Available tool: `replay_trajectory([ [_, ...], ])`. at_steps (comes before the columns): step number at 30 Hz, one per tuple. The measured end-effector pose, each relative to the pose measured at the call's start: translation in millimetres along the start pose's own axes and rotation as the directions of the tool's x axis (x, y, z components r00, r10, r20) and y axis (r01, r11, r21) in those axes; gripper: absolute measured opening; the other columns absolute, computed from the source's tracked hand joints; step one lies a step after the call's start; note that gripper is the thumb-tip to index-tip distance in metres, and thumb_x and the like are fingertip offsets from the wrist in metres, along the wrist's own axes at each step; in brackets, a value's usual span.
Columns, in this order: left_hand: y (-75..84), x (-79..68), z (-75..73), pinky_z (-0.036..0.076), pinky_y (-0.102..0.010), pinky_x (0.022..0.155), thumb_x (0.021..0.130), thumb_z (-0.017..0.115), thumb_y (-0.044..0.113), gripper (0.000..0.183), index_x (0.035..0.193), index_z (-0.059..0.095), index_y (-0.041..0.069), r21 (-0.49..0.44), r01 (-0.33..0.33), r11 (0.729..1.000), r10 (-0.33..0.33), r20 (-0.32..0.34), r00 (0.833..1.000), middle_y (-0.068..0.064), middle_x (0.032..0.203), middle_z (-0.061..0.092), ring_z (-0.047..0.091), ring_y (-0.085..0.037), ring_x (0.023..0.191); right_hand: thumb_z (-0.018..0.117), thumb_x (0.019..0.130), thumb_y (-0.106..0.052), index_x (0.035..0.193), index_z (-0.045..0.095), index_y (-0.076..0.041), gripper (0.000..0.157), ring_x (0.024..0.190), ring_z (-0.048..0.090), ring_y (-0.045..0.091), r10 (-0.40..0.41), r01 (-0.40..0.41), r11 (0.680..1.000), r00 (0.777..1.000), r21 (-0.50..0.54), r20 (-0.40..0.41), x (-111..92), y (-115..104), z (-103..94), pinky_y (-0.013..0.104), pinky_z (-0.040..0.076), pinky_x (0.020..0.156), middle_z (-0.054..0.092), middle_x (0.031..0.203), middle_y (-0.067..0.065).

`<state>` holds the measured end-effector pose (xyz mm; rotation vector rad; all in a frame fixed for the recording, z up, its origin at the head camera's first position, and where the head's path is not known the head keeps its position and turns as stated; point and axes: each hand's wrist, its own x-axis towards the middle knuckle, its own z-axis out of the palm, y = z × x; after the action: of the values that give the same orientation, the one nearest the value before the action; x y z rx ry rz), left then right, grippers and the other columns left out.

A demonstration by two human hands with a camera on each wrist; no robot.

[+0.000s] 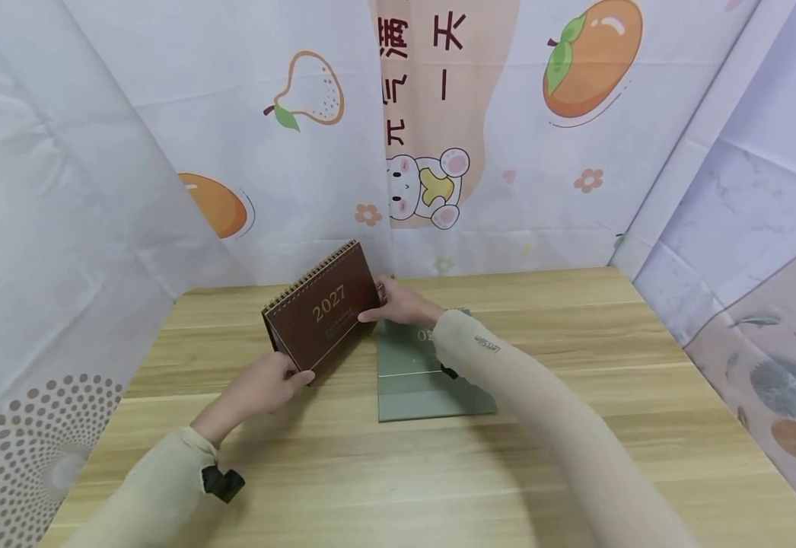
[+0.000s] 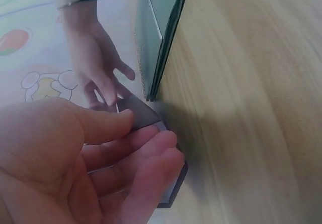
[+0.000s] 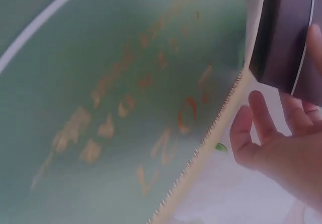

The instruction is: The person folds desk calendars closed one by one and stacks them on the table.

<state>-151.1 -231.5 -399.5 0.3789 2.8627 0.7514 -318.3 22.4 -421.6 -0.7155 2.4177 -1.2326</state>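
A dark brown desk calendar (image 1: 326, 312) with a gold spiral binding and "2027" on its cover stands tilted at the middle left of the table. My left hand (image 1: 261, 390) grips its lower left corner, thumb in front and fingers tucked under the edge. At the opposite side edge, my right hand (image 1: 405, 301) holds the calendar with the thumb on the cover and the fingers behind. Just right of it stands a green desk calendar (image 1: 405, 380), its printed year partly hidden under my right forearm. In the right wrist view, the green cover (image 3: 100, 133) fills the left side.
The wood-grain table (image 1: 384, 487) runs back to a white curtain (image 1: 234, 46) printed with fruit and a cartoon animal. More printed cloth (image 1: 768, 198) closes off the right side. A small black device (image 1: 222, 482) sits at my left cuff.
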Motion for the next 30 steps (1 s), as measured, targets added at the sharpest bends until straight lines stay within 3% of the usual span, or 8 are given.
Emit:
replay_trajectory([
  [6,5.4,5.2,-5.5,0.031,-0.028,0.046,0.102,0.063,0.029,0.040,0.066,0.057,0.013,0.029,-0.024,0.999,0.025,-0.030,0.999,0.007,0.052,0.041,0.033,-0.009,0.045,0.081,0.089,-0.021,0.146,0.043,-0.007,0.069,0.115,0.062,0.018,-0.126,0.126,0.992,0.992,-0.001,0.001,-14,-1,-13.2,0.034,0.045,0.105,0.064,0.128,0.007],
  [11,13.3,10.2,-8.0,0.034,-0.030,0.049,0.102,0.061,0.034,0.037,0.073,0.063,0.012,-0.007,-0.030,1.000,0.030,-0.012,0.999,0.005,0.056,0.047,0.038,-0.011,0.048,0.077,0.094,-0.020,0.142,0.045,-0.004,0.060,0.110,0.065,0.018,-0.178,0.177,0.983,0.984,-0.054,-0.009,-33,6,-28.2,0.039,0.048,0.103,0.066,0.123,0.009],
  [18,20.3,21.2,-10.0,0.046,-0.033,0.056,0.103,0.062,0.033,0.028,0.087,0.070,0.012,-0.087,-0.080,0.993,0.080,-0.005,0.997,0.004,0.070,0.064,0.056,-0.015,0.059,0.077,0.093,-0.021,0.130,0.059,-0.003,0.045,0.106,0.068,0.020,-0.215,0.205,0.963,0.976,-0.173,-0.039,-69,12,-54.4,0.049,0.052,0.096,0.071,0.116,0.009],
  [22,25.8,28.3,-8.8,0.052,-0.034,0.057,0.103,0.062,0.034,0.026,0.089,0.070,0.014,-0.161,-0.095,0.982,0.101,0.030,0.994,0.005,0.074,0.069,0.064,-0.016,0.065,0.079,0.092,-0.025,0.122,0.064,-0.006,0.039,0.096,0.068,0.018,-0.247,0.228,0.938,0.968,-0.261,-0.043,-90,11,-68.2,0.048,0.053,0.088,0.073,0.106,0.002],
  [26,31.3,34.4,-7.4,0.053,-0.035,0.055,0.102,0.061,0.038,0.030,0.088,0.068,0.013,-0.238,-0.114,0.964,0.137,0.083,0.987,0.004,0.074,0.068,0.064,-0.021,0.064,0.081,0.089,-0.032,0.114,0.068,-0.011,0.035,0.090,0.066,0.016,-0.249,0.212,0.920,0.965,-0.329,-0.075,-113,9,-80.4,0.044,0.053,0.081,0.071,0.098,-0.004],
  [30,33.6,40.0,-7.2,0.052,-0.033,0.052,0.102,0.061,0.039,0.036,0.085,0.064,0.007,-0.313,-0.149,0.938,0.200,0.137,0.970,-0.002,0.074,0.066,0.061,-0.023,0.062,0.082,0.087,-0.040,0.111,0.071,-0.018,0.034,0.091,0.065,0.013,-0.228,0.183,0.924,0.968,-0.336,-0.099,-137,13,-86.2,0.039,0.051,0.081,0.071,0.097,-0.010],
])
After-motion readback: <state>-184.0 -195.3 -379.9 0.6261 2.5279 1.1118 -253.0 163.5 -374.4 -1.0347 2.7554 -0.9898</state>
